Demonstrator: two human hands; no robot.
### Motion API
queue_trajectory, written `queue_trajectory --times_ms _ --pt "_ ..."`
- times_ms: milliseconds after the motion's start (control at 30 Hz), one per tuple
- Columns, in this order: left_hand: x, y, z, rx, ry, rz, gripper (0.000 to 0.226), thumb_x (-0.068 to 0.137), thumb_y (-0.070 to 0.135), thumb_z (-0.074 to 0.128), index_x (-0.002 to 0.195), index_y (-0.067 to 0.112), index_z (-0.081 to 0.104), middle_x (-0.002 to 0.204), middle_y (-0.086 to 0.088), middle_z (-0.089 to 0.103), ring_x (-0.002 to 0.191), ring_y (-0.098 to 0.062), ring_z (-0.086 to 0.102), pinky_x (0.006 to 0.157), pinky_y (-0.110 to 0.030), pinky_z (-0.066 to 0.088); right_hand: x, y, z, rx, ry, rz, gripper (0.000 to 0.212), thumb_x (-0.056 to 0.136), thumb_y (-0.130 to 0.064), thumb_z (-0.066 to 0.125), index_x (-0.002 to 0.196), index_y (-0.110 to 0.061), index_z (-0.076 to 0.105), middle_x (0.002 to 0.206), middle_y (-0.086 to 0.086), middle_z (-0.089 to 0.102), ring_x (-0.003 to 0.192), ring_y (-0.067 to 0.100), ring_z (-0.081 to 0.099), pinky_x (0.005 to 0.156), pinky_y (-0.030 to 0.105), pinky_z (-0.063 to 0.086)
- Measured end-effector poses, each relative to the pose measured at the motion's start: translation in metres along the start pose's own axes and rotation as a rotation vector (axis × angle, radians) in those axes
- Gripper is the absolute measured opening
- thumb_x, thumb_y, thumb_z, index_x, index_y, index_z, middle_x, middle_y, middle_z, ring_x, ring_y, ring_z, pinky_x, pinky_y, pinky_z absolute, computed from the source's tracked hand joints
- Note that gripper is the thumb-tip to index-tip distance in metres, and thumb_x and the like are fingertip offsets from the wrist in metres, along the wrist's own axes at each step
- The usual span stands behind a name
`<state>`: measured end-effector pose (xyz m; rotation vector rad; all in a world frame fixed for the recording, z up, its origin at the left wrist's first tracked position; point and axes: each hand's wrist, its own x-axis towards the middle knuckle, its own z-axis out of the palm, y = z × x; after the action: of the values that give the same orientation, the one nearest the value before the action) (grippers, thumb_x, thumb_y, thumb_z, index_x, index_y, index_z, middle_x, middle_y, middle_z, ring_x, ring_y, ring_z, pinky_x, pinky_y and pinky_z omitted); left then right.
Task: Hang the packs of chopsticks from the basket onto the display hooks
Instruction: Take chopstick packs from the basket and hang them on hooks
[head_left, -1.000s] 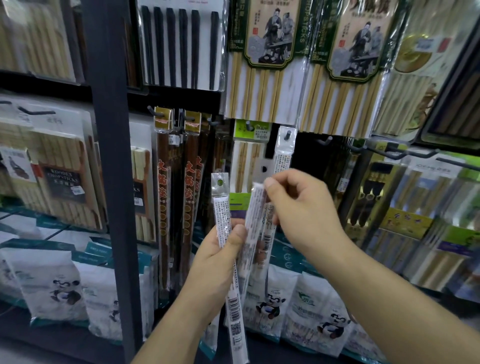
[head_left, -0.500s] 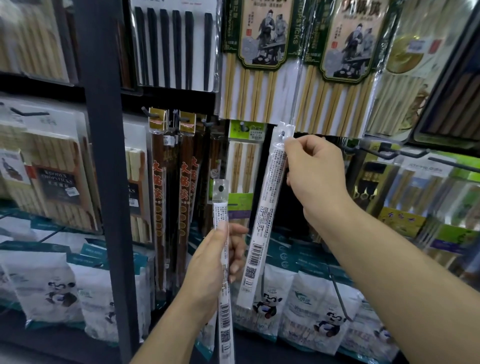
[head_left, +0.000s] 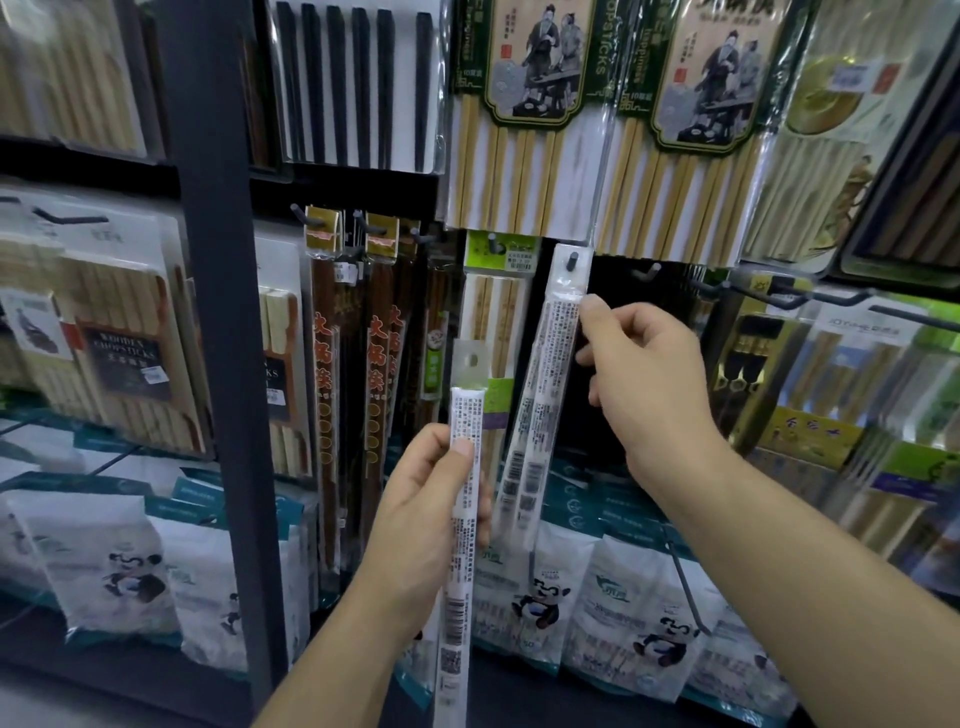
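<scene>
A slim clear pack of chopsticks (head_left: 545, 384) with printed white labels hangs slanted from a dark display hook (head_left: 571, 260) that passes through its top hole. My right hand (head_left: 644, 384) is just right of it, thumb tip touching the pack's upper edge, fingers loosely curled. Lower and to the left, my left hand (head_left: 431, 514) grips a second slim pack (head_left: 464, 478) upright, thumb pressed on its front, its hang hole free above my fingers. No basket is in view.
A black shelf upright (head_left: 218, 312) stands left of the hooks. Dark brown chopstick packs (head_left: 327, 364) hang beside it. A bare hook (head_left: 649, 271) sticks out right of the hung pack. Bamboo chopstick packs (head_left: 524, 130) hang above; panda-printed bags (head_left: 540, 597) fill the shelf below.
My right hand lifted one pack up from my left hand and its top hole went onto the hook; the right fingers have since loosened. The left hand kept its pack, nearly still.
</scene>
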<state>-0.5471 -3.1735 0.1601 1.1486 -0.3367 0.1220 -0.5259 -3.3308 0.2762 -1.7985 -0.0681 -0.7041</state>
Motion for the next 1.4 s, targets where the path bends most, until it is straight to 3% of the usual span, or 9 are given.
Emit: queue_trajectory --times_ms 233,367,533,667,800,967,1033,1233,1400 --pt "-0.008 0.018 0.027 0.069 -0.075 0.128 0.023 0.096 0.042 0.063 0.099 0.022 0.074 0.086 -0.003 0.071 0.072 -0.012 0.065 0.063 -0.024 0.057 -0.03 0.0 -0.008 0.038 -0.316 -0.125 0.024 0.101 -0.027 0.061 0.081 -0.014 0.067 0.076 0.019 0.063 0.055 0.013 0.049 0.051 0.024 0.044" --pt "-0.004 0.033 0.039 0.177 -0.088 0.178 0.022 0.097 0.044 0.061 0.099 0.029 0.077 0.093 0.002 0.077 0.086 -0.011 0.071 0.077 -0.024 0.057 -0.025 -0.005 -0.012 0.126 -0.314 -0.138 0.028 0.103 -0.017 0.055 0.077 -0.013 0.065 0.057 0.001 0.053 0.05 0.009 0.048 0.047 0.018 0.04" --pt "0.019 0.051 0.048 0.262 -0.048 0.178 0.019 0.098 0.039 0.061 0.093 0.029 0.077 0.086 -0.006 0.073 0.081 -0.018 0.065 0.078 -0.035 0.055 -0.011 -0.015 -0.009 0.217 -0.29 -0.157 0.034 0.106 -0.02 0.05 0.084 0.003 0.062 0.069 0.029 0.051 0.051 0.015 0.049 0.045 0.017 0.039" --pt "0.038 0.061 0.053 0.299 -0.02 0.152 0.021 0.103 0.031 0.06 0.094 0.024 0.078 0.095 -0.016 0.075 0.083 -0.023 0.07 0.079 -0.043 0.059 0.004 -0.021 -0.003 0.198 -0.219 -0.157 0.038 0.105 -0.022 0.052 0.084 0.009 0.059 0.069 0.029 0.047 0.053 0.017 0.047 0.044 0.016 0.038" --pt "0.049 0.064 0.052 0.344 -0.015 0.166 0.021 0.104 0.029 0.061 0.092 0.023 0.078 0.096 -0.015 0.076 0.094 -0.039 0.07 0.091 -0.053 0.056 0.011 -0.021 0.002 0.119 -0.176 -0.167 0.035 0.103 -0.022 0.053 0.083 0.006 0.058 0.068 0.022 0.05 0.059 0.022 0.047 0.053 0.032 0.045" --pt "0.054 0.059 0.051 0.406 -0.062 0.17 0.02 0.103 0.028 0.063 0.088 0.024 0.076 0.077 -0.002 0.071 0.073 -0.009 0.063 0.065 -0.024 0.052 0.018 -0.019 0.003 -0.012 -0.075 -0.143 0.038 0.101 -0.026 0.053 0.074 0.0 0.057 0.06 0.011 0.049 0.059 0.024 0.048 0.063 0.054 0.052" --pt "0.056 0.057 0.051 0.401 -0.052 0.151 0.016 0.103 0.026 0.063 0.092 0.023 0.073 0.071 0.006 0.065 0.067 -0.008 0.059 0.058 -0.023 0.05 0.021 -0.019 0.003 -0.046 -0.053 -0.124 0.038 0.101 -0.028 0.052 0.077 0.001 0.057 0.06 0.007 0.048 0.06 0.023 0.048 0.065 0.058 0.055" --pt "0.059 0.057 0.05 0.442 0.003 0.186 0.007 0.101 0.023 0.065 0.096 0.022 0.069 0.066 0.008 0.06 0.066 -0.011 0.057 0.061 -0.035 0.053 0.026 -0.021 0.008 -0.061 -0.023 -0.099 0.04 0.1 -0.027 0.053 0.07 0.0 0.051 0.052 -0.004 0.039 0.055 0.016 0.043 0.062 0.06 0.055" --pt "0.061 0.054 0.05 0.438 0.017 0.174 0.004 0.1 0.022 0.068 0.098 0.018 0.068 0.072 -0.001 0.064 0.063 -0.012 0.058 0.055 -0.031 0.054 0.028 -0.018 0.007 -0.095 -0.002 -0.111 0.043 0.098 -0.027 0.053 0.058 -0.014 0.043 0.048 -0.007 0.036 0.054 0.018 0.041 0.061 0.059 0.054"
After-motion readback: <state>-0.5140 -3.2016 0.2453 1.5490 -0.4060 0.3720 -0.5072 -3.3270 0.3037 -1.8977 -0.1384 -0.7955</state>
